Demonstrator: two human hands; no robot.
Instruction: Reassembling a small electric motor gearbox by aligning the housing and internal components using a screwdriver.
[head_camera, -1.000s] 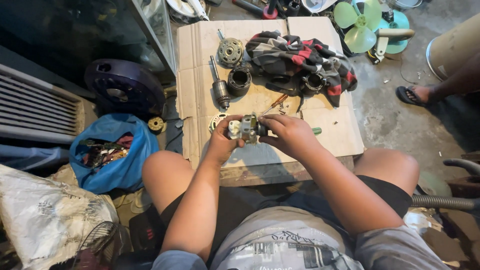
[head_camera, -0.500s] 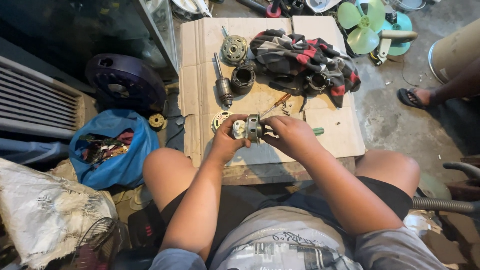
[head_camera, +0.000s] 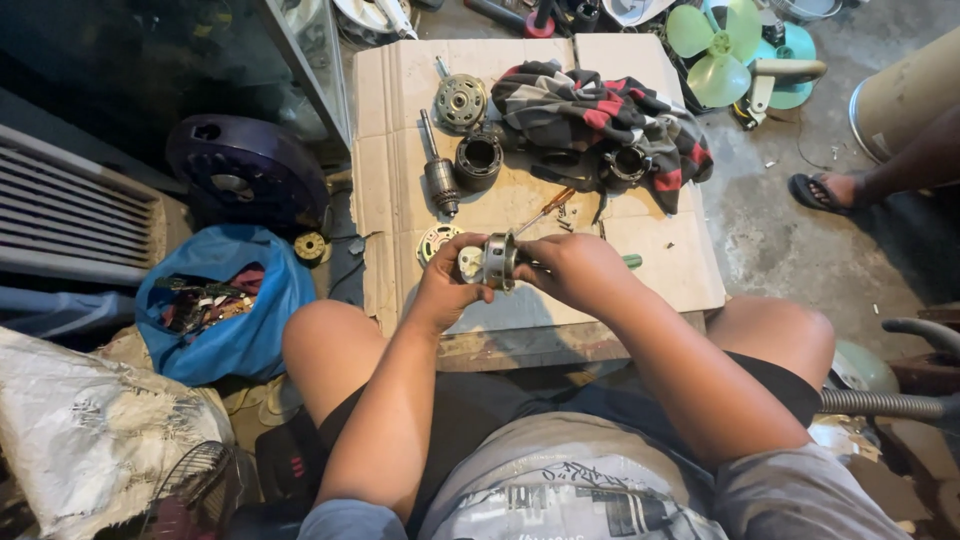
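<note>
Holding a round metal motor part (head_camera: 497, 260) between both hands, I work over the near edge of the cardboard sheet (head_camera: 395, 150). My left hand (head_camera: 447, 285) has its fingers curled around the part's left side, thumb pressed on it. My right hand (head_camera: 570, 272) is closed around the right side. Further up the cardboard lie a shaft with a rotor (head_camera: 439, 170), a dark ring-shaped housing (head_camera: 478, 160) and a round metal cover (head_camera: 460, 101). A striped cloth (head_camera: 590, 115) covers the far right corner. A screwdriver (head_camera: 545, 211) lies just beyond my hands. A blue bag (head_camera: 235, 320) sits off the left edge.
</note>
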